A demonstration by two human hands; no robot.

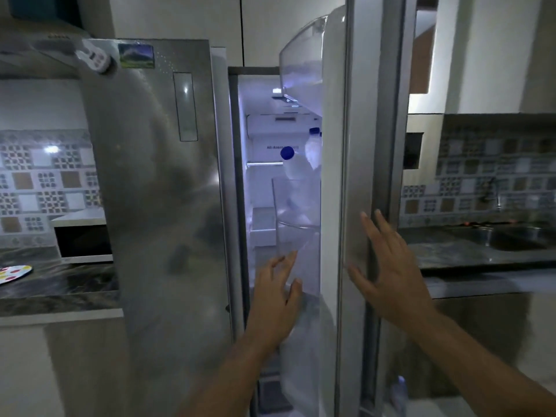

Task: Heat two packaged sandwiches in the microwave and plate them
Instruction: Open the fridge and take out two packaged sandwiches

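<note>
A steel side-by-side fridge fills the middle of the head view. Its right door (355, 145) stands partly open, showing the lit inside. My right hand (388, 266) lies flat with straight fingers on the outer face of that door. My left hand (278, 284) reaches into the gap with spread fingers, against the clear door bin (298, 224). White bottles with blue caps (290, 164) stand in the door shelf. A white microwave (82, 239) sits on the left counter. A plate with coloured dots (13, 273) lies on that counter. No sandwich is visible.
The fridge's left door (150, 176) is closed and carries magnets (137, 55) at its top. A dark stone counter with a steel sink (523, 240) and tap runs to the right. Patterned tiles cover the walls behind both counters.
</note>
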